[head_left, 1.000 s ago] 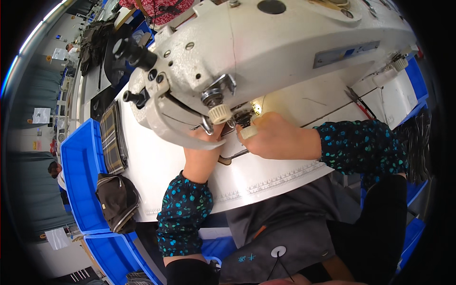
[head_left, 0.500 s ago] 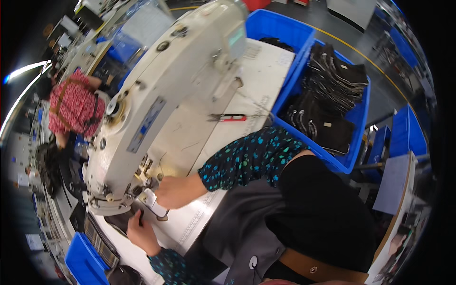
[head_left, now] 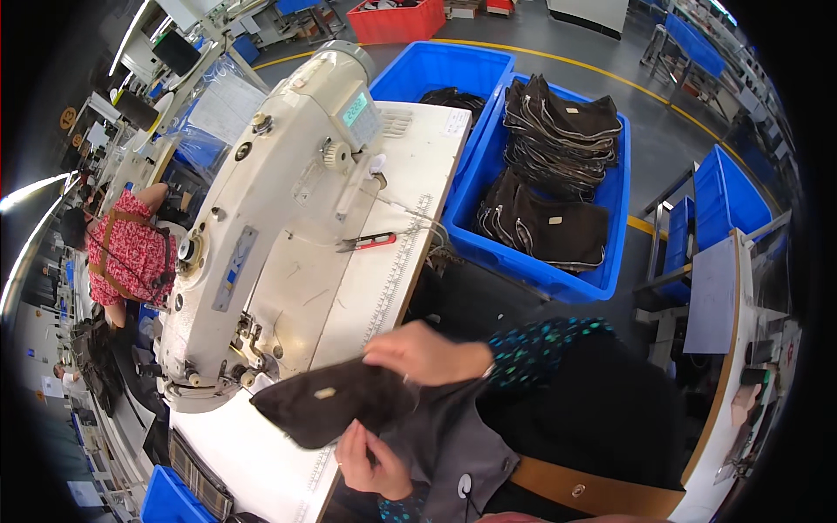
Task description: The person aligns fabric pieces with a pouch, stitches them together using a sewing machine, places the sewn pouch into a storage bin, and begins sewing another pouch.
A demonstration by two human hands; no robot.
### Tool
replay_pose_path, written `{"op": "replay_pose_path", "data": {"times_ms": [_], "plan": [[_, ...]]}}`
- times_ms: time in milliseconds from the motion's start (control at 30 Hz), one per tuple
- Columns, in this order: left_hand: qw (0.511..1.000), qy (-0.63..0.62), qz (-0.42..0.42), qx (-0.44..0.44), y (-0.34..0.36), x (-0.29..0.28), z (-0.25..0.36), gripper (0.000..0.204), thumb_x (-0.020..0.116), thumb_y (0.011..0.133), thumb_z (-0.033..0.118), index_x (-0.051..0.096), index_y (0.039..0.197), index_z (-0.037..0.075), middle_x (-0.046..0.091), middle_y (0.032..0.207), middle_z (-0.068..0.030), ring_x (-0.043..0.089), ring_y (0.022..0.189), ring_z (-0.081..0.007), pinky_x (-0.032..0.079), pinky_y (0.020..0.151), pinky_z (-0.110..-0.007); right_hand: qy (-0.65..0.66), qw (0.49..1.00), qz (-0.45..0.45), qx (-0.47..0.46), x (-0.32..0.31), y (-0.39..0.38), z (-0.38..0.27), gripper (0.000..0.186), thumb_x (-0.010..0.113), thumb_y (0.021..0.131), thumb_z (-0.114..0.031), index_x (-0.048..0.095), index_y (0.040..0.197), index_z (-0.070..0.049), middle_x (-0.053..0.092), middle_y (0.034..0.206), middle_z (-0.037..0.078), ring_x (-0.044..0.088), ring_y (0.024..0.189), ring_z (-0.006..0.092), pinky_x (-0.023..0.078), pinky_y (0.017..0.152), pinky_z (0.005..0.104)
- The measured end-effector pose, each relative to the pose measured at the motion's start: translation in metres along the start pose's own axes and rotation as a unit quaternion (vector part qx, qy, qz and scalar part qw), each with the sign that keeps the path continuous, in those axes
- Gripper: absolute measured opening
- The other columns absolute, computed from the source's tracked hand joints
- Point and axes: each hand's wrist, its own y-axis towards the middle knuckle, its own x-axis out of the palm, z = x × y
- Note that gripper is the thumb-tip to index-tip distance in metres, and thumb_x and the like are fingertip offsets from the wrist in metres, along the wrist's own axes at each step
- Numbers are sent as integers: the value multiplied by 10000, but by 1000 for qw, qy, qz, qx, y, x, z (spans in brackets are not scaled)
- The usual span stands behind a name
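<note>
A dark brown fabric piece (head_left: 301, 405) with a small beige label (head_left: 324, 392) is held up in front of the sewing machine (head_left: 234, 218), over the front of the white table (head_left: 196, 440). My right hand (head_left: 423, 356) grips its upper right part with thumb and fingers. My left hand (head_left: 370, 460), below it, pinches the lower edge. Red-and-black thread snips (head_left: 366, 242) lie on the table to the right of the machine's arm.
Blue bins with stacked dark pieces (head_left: 549, 218) stand at the back right. Another blue bin (head_left: 166, 501) and plaid fabric (head_left: 196, 466) sit at the lower left. A co-worker in a red patterned top (head_left: 131, 253) sits at the left. A side stand (head_left: 715, 357) is at the right.
My hands have moved from the machine's needle area toward the front edge, now holding up the brown piece. The view has swung right, bringing the bins of stacked pieces into sight.
</note>
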Motion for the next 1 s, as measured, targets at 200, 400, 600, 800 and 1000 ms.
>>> {"op": "replay_pose_path", "data": {"times_ms": [200, 400, 600, 800, 1000], "plan": [[994, 94, 49, -18, 2, -9, -42, 165, 666, 913, -81, 724, 1065, -54, 738, 1021, -185, 693, 936, -324, 546, 837, -398, -167, 952, 253, -51, -153, -15, -51, 214, 599, 1016, -180, 702, 948, -4, 684, 900, 93, 642, 838, 186, 503, 800, 302], [986, 132, 43, -91, -2, -9, -78, 174, 655, 944, -40, 730, 1101, -47, 725, 1109, -176, 673, 1027, -323, 547, 863, -403, -132, 876, 462, 45, -308, -110, 18, 254, 583, 1055, -233, 667, 1065, 7, 713, 955, 15, 658, 895, 140, 513, 822, 305], [986, 134, 44, -90, -2, -8, -86, 167, 668, 941, -10, 741, 1090, -22, 729, 1111, -160, 669, 1041, -319, 539, 889, -403, -532, 775, 286, 186, -287, -123, 53, 418, 697, 950, -324, 662, 1241, -26, 594, 1387, 170, 595, 1228, 358, 485, 1022, 426], [972, 223, 32, -62, -3, 0, -85, 136, 700, 930, 65, 762, 1037, 8, 744, 1077, -124, 669, 1010, -310, 526, 888, -407, -549, 834, 0, 48, -251, -64, 88, 635, 620, 971, -497, 480, 1533, -237, 230, 1689, 155, 236, 1540, 386, 224, 1199, 640], [967, 244, 36, -58, 6, 3, -74, 115, 702, 905, 59, 761, 998, 23, 750, 1050, -100, 662, 984, -300, 505, 892, -410, -608, 787, -77, 67, -246, -61, 147, 713, 726, 917, -388, 421, 1558, -323, 203, 1702, 117, 193, 1563, 353, 230, 1164, 704]]}}
